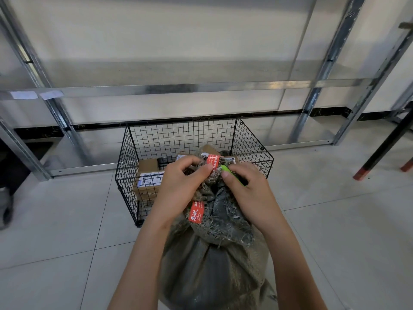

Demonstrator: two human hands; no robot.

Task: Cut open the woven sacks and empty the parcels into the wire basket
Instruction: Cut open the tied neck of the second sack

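A grey-brown woven sack (212, 271) stands on the floor in front of me, its frayed neck bunched and bound with red printed tape (212, 161). My left hand (178, 186) pinches the sack's neck by the tape. My right hand (248, 193) grips a bright green cutter (232, 174) with its tip at the taped neck. Just behind the sack stands a black wire basket (252, 139) holding cardboard parcels (147, 175) with labels.
Metal shelving (201, 87) runs along the wall behind the basket, with uprights left and right. A dark table leg with a red foot (366, 168) stands at the right. A dark shoe (7, 214) shows at the left edge. Grey tiled floor lies all around.
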